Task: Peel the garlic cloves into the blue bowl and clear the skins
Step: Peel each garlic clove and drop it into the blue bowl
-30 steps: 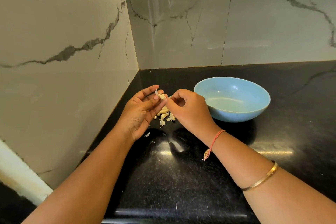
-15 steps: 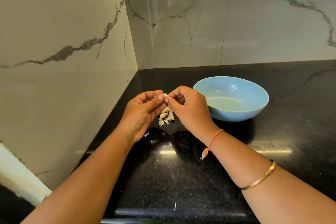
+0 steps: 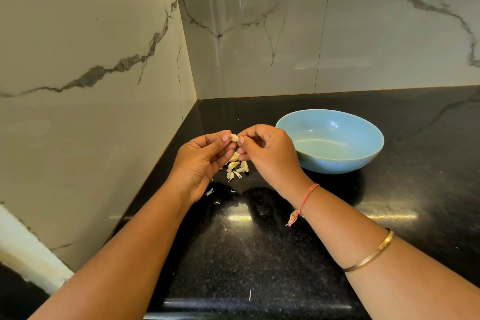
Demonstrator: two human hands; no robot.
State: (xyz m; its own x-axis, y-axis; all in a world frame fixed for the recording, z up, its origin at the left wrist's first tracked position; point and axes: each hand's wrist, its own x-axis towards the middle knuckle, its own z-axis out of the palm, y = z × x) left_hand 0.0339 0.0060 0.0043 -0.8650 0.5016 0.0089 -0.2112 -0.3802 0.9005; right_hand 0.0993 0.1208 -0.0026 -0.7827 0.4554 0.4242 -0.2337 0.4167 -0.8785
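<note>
A pale garlic clove (image 3: pixel 234 137) is pinched between the fingertips of both hands, above the black counter. My left hand (image 3: pixel 205 161) grips it from the left with thumb and forefinger. My right hand (image 3: pixel 267 156) holds its right end. Below the hands lies a small heap of garlic cloves and skins (image 3: pixel 237 167), partly hidden by my fingers. The blue bowl (image 3: pixel 363 138) stands just right of my right hand and looks empty.
The black stone counter (image 3: pixel 259 254) meets marble walls at the left and back, forming a corner (image 3: pixel 196 99). Tiny skin flakes (image 3: pixel 210 192) lie near my left wrist, and one flake (image 3: pixel 250 294) lies by the front edge.
Both hands have stayed close together on the clove, with the fingertips shifting around it. The bowl and the heap have not moved.
</note>
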